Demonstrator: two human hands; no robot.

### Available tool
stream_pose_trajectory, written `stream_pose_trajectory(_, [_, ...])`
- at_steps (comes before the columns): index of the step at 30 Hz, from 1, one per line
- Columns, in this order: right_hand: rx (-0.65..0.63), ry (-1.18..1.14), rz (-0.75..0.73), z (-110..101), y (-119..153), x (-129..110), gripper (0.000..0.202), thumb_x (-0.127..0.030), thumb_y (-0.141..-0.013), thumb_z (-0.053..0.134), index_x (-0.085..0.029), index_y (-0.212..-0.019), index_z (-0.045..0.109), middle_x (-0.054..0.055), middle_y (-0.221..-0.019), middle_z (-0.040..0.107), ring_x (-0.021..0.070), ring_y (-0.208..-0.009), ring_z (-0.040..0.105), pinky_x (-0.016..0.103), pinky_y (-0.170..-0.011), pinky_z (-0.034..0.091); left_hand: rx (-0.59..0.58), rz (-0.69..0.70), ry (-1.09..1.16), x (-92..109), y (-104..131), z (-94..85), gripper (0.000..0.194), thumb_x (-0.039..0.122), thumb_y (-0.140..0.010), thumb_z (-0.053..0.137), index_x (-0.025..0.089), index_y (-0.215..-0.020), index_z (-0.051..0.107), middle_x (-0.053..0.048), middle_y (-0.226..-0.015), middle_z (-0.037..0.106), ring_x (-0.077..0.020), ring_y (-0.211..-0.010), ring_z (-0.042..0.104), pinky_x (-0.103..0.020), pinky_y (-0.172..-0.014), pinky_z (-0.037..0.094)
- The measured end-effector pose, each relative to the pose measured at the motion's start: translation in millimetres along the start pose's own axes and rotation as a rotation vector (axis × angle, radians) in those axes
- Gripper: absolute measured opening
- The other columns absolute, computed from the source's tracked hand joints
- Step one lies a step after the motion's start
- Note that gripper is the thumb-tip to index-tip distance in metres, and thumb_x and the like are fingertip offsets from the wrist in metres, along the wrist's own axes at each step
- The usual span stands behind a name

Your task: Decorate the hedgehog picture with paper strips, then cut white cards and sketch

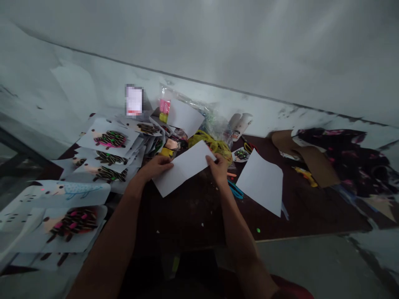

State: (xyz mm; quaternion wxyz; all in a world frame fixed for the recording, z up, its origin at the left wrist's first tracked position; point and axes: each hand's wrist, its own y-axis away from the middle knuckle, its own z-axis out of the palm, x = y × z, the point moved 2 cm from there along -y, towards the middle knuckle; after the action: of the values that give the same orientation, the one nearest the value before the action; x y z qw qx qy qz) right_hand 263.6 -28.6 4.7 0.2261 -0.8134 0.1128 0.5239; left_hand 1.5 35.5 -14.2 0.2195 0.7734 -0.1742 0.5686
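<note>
A white sheet of paper [183, 168] is held slantwise above the dark table, its right end higher than its left. At its left end my left hand [156, 167] pinches the edge between thumb and fingers. My right hand [217, 168] grips the upper right corner the same way. Just beyond the sheet lies a yellow mesh bag [215, 145] in clear plastic. Right of my right forearm, another white sheet [263, 180] rests on the table, near scissors with blue handles [235, 189].
Stacked cards with hedgehog pictures [110, 139] cover the left side. A lit phone [134, 101] leans at the wall. On the right are a yellow glue gun [307, 176], brown cardboard [321, 164] and dark flowered cloth [352, 162]. The table's front edge [299, 237] shows below.
</note>
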Motion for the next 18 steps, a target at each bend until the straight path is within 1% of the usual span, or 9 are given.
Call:
stream_pose_trajectory(2, [0.222, 0.051, -0.085, -13, 0, -5, 0.026, -0.041, -0.086, 0.059, -0.017, -0.086, 0.07, 0.005, -0.078, 0.069, 0.0201, -0.074, 0.061, 0.033, -0.071, 0.052, -0.025, 0.016, -0.051, 2, 0, -1.0, 0.037, 0.051, -0.067, 0.069, 0.016, -0.078, 0.069, -0.001, -0.072, 0.066, -0.0195, -0.07, 0.058, -0.028, -0.065, 0.046])
stream_pose_trajectory(3, [0.3, 0.07, -0.14, -18, 2, -9, 0.028, -0.042, -0.089, 0.057, -0.017, -0.09, 0.07, 0.006, -0.082, 0.07, 0.0204, -0.077, 0.062, 0.034, -0.074, 0.053, -0.038, 0.03, -0.086, 3, 1, -1.2, 0.034, 0.048, -0.068, 0.067, 0.016, -0.079, 0.07, -0.001, -0.073, 0.068, -0.0203, -0.071, 0.059, -0.028, -0.065, 0.047])
stream_pose_trajectory(4, [0.344, 0.084, -0.207, -21, 5, -14, 0.029, -0.042, -0.091, 0.054, -0.017, -0.093, 0.07, 0.007, -0.087, 0.072, 0.0209, -0.081, 0.063, 0.035, -0.077, 0.054, -0.052, 0.048, -0.127, 4, 1, -1.0, 0.03, 0.044, -0.07, 0.064, 0.016, -0.08, 0.071, -0.002, -0.075, 0.069, -0.021, -0.073, 0.06, -0.029, -0.066, 0.047])
stream_pose_trajectory(5, [0.358, 0.094, -0.288, -23, 8, -19, 0.029, -0.041, -0.094, 0.053, -0.018, -0.095, 0.07, 0.008, -0.091, 0.073, 0.0216, -0.086, 0.065, 0.037, -0.081, 0.054, -0.066, 0.066, -0.175, 5, 1, -0.6, 0.027, 0.04, -0.071, 0.061, 0.016, -0.08, 0.072, -0.002, -0.076, 0.07, -0.0216, -0.074, 0.061, -0.029, -0.067, 0.047])
stream_pose_trajectory(7, [0.322, 0.121, -0.457, -21, 15, -29, 0.026, -0.037, -0.097, 0.051, -0.02, -0.099, 0.071, 0.009, -0.099, 0.074, 0.0229, -0.096, 0.068, 0.04, -0.091, 0.054, -0.083, 0.095, -0.291, 6, 1, 1.2, 0.024, 0.031, -0.072, 0.055, 0.016, -0.08, 0.073, -0.003, -0.076, 0.071, -0.022, -0.074, 0.062, -0.029, -0.068, 0.047])
stream_pose_trajectory(9, [0.237, 0.168, -0.58, -14, 23, -35, 0.025, -0.031, -0.099, 0.049, -0.022, -0.103, 0.072, 0.01, -0.109, 0.075, 0.0233, -0.107, 0.068, 0.043, -0.099, 0.053, -0.07, 0.119, -0.436, 8, 0, 4.3, 0.023, 0.024, -0.072, 0.052, 0.016, -0.077, 0.072, -0.004, -0.075, 0.071, -0.0216, -0.073, 0.062, -0.029, -0.068, 0.045])
stream_pose_trajectory(12, [0.03, 0.291, -0.638, 2, 30, -34, 0.029, -0.022, -0.099, 0.046, -0.023, -0.109, 0.073, 0.01, -0.123, 0.073, 0.0222, -0.117, 0.066, 0.043, -0.104, 0.051, -0.044, 0.168, -0.66, 11, 1, 13.7, 0.02, 0.018, -0.075, 0.05, 0.016, -0.073, 0.07, -0.006, -0.074, 0.07, -0.0208, -0.071, 0.061, -0.029, -0.067, 0.041])
stream_pose_trajectory(15, [-0.253, 0.47, -0.569, 19, 33, -27, 0.032, -0.014, -0.093, 0.05, -0.022, -0.113, 0.075, 0.011, -0.128, 0.072, 0.023, -0.12, 0.064, 0.042, -0.107, 0.049, -0.08, 0.198, -0.775, 15, 2, 27.6, 0.021, 0.017, -0.078, 0.05, 0.015, -0.074, 0.071, -0.008, -0.076, 0.071, -0.0205, -0.07, 0.061, -0.03, -0.066, 0.041])
stream_pose_trajectory(18, [-0.503, 0.632, -0.456, 27, 38, -22, 0.047, -0.008, -0.082, 0.058, -0.02, -0.125, 0.072, 0.014, -0.139, 0.065, 0.0276, -0.131, 0.058, 0.047, -0.115, 0.043, -0.095, 0.192, -0.765, 18, 3, 36.2, 0.029, 0.017, -0.077, 0.051, 0.015, -0.09, 0.077, -0.011, -0.088, 0.077, -0.0217, -0.078, 0.065, -0.029, -0.071, 0.045])
